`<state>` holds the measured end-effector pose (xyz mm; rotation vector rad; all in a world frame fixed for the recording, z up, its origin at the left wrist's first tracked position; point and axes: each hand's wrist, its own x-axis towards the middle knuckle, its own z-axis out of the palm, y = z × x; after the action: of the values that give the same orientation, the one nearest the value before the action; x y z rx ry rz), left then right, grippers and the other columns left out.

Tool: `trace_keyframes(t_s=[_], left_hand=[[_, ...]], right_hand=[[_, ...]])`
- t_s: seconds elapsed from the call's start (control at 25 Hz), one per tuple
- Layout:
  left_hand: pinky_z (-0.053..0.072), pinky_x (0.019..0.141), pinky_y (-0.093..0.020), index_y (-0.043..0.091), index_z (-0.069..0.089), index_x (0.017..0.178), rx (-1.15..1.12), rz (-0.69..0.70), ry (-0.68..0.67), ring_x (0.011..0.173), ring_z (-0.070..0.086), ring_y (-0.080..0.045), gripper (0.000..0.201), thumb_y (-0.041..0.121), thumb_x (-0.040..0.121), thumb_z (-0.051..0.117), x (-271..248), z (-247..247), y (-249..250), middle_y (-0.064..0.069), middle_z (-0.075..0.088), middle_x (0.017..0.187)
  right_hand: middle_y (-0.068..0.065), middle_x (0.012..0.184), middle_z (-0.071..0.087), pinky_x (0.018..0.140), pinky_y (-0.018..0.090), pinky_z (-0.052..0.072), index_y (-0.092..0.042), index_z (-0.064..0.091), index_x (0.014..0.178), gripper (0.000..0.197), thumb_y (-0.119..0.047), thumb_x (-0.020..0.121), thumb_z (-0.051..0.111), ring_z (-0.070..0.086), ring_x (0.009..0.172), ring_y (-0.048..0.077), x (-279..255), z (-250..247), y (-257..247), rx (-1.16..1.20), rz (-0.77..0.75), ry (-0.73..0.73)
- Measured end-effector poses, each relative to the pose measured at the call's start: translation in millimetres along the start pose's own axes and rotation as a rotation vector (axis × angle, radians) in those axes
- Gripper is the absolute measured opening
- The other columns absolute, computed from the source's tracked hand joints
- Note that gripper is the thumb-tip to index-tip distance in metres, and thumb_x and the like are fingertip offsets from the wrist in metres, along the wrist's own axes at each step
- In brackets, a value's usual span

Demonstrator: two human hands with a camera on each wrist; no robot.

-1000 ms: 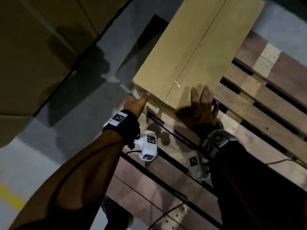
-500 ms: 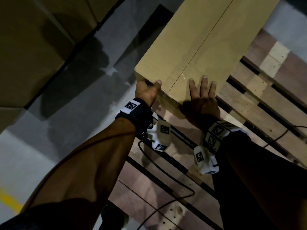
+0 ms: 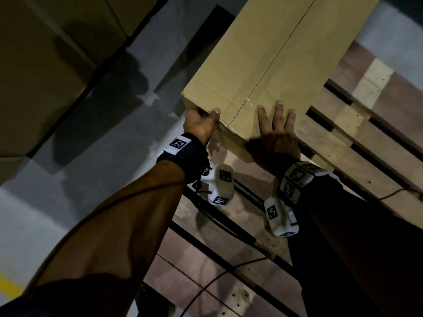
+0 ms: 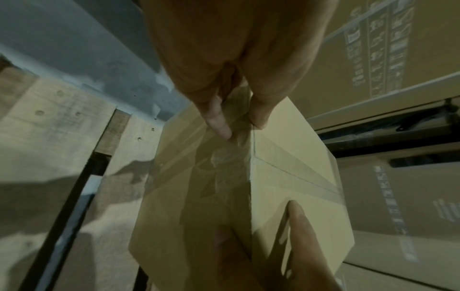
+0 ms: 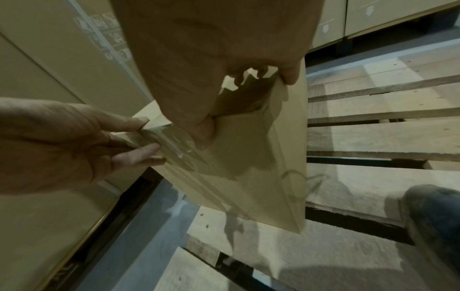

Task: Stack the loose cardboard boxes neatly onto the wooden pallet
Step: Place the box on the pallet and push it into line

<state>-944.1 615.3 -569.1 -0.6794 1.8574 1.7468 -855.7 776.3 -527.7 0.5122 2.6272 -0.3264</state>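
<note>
A long tan cardboard box [image 3: 274, 53] with a taped centre seam lies lengthwise over the left part of the wooden pallet [image 3: 366, 145]. My left hand [image 3: 201, 122] grips its near left corner, thumb on top and fingers on the side. My right hand [image 3: 274, 131] wraps over the near top edge, fingers straight on the top face. In the right wrist view the right thumb presses the box's end face [image 5: 248, 167], and the near bottom corner hangs a little above the slats. In the left wrist view my left hand [image 4: 239, 126] pinches the taped edge of the box [image 4: 286, 157].
Large stacked cartons [image 3: 45, 76] stand to the left across a strip of grey floor [image 3: 103, 133]. Printed cartons [image 4: 373, 49] rise behind the box. A black cable [image 3: 206, 287] runs over the near pallet boards. A shoe [image 5: 433, 216] stands on the pallet slats.
Both hands have pushed forward with the box. My left hand went from touching the corner to gripping it; the right hand stays on the top edge.
</note>
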Motion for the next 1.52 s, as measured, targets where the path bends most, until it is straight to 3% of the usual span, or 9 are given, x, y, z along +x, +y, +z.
trace_keyframes(t_s=[0.12, 0.24, 0.4, 0.52, 0.6, 0.72, 0.92, 1.12, 1.52], left_hand=[[0.052, 0.099, -0.047, 0.018, 0.06, 0.08, -0.017, 0.002, 0.01, 0.103, 0.067, -0.031, 0.016, 0.027, 0.085, 0.072, 1.4, 2.8, 3.6, -0.005, 0.068, 0.092], [0.052, 0.099, -0.045, 0.017, 0.061, 0.081, 0.005, -0.001, 0.008, 0.103, 0.068, -0.029, 0.024, 0.037, 0.075, 0.073, 5.6, 5.0, 5.3, 0.001, 0.065, 0.084], [0.052, 0.099, -0.048, 0.016, 0.058, 0.074, 0.005, 0.001, -0.004, 0.103, 0.068, -0.032, 0.025, 0.035, 0.074, 0.074, 10.8, 4.0, 1.2, -0.01, 0.069, 0.102], [0.052, 0.099, -0.048, 0.016, 0.06, 0.076, 0.063, 0.006, 0.015, 0.104, 0.066, -0.031, 0.023, 0.034, 0.081, 0.074, 10.8, 1.6, 0.8, -0.007, 0.069, 0.089], [0.052, 0.099, -0.049, 0.012, 0.065, 0.096, 0.141, 0.005, 0.036, 0.109, 0.063, -0.033, 0.031, 0.038, 0.08, 0.073, 2.4, -2.7, 2.2, -0.004, 0.065, 0.096], [0.049, 0.101, -0.048, 0.003, 0.051, 0.137, 0.286, -0.011, 0.062, 0.121, 0.056, -0.035, 0.074, 0.04, 0.076, 0.072, -20.4, -15.9, 7.7, -0.015, 0.058, 0.13], [0.043, 0.107, -0.037, 0.002, 0.055, 0.135, 0.624, 0.125, -0.052, 0.124, 0.056, -0.03, 0.046, 0.021, 0.094, 0.065, -99.1, -64.6, 39.2, -0.014, 0.06, 0.134], [0.042, 0.107, -0.038, 0.01, 0.056, 0.137, 1.01, 0.385, -0.228, 0.128, 0.053, -0.034, 0.044, 0.029, 0.097, 0.059, -213.8, -131.3, 77.1, -0.014, 0.058, 0.138], [0.051, 0.091, -0.043, 0.013, 0.057, 0.131, 1.358, 0.961, -0.331, 0.113, 0.059, -0.036, 0.038, 0.029, 0.096, 0.053, -416.0, -243.2, 130.1, -0.017, 0.063, 0.123]], right_hand=[[0.012, 0.168, -0.012, 0.12, 0.058, 0.017, -0.031, 0.002, 0.161, 0.098, -0.046, 0.088, 0.066, -0.01, 0.152, 0.044, 3.5, 1.1, 2.0, -0.012, -0.022, 0.048], [0.014, 0.168, -0.008, 0.118, 0.058, 0.022, -0.028, 0.005, 0.161, 0.099, -0.043, 0.086, 0.068, -0.006, 0.152, 0.046, 6.6, 1.8, 4.1, -0.031, -0.034, 0.081], [0.013, 0.168, -0.01, 0.118, 0.059, 0.022, -0.029, 0.004, 0.161, 0.103, -0.049, 0.086, 0.07, -0.007, 0.152, 0.045, 7.8, 3.1, 4.9, -0.055, -0.028, 0.065], [0.011, 0.168, -0.013, 0.119, 0.058, 0.023, -0.031, -0.001, 0.161, 0.105, -0.056, 0.086, 0.069, -0.008, 0.152, 0.043, 6.6, 0.7, 5.6, -0.079, -0.028, 0.039], [0.009, 0.168, -0.014, 0.121, 0.056, 0.021, -0.032, -0.002, 0.16, 0.102, -0.056, 0.088, 0.066, -0.008, 0.153, 0.041, 4.1, -8.8, 5.1, -0.102, -0.023, -0.024], [0.011, 0.168, 0.002, 0.119, 0.055, 0.026, -0.03, 0.008, 0.16, 0.089, -0.055, 0.092, 0.06, 0.009, 0.153, 0.038, -10.8, -26.0, 2.7, -0.105, -0.018, -0.081], [0.016, 0.135, 0.056, 0.101, 0.045, 0.045, -0.016, 0.046, 0.144, 0.057, -0.046, 0.096, 0.051, 0.052, 0.123, 0.037, -97.3, -62.4, -28.0, -0.032, 0.057, 0.036], [0.018, 0.124, 0.061, 0.086, 0.042, 0.05, -0.013, 0.058, 0.129, 0.046, -0.045, 0.098, 0.047, 0.06, 0.111, 0.04, -209.2, -89.4, -75.4, 0.169, 0.168, 0.079], [0.015, 0.137, 0.059, 0.102, 0.045, 0.046, -0.017, 0.055, 0.139, 0.048, -0.043, 0.099, 0.052, 0.053, 0.126, 0.038, -457.7, -145.4, -143.7, 0.427, 0.368, 0.411]])
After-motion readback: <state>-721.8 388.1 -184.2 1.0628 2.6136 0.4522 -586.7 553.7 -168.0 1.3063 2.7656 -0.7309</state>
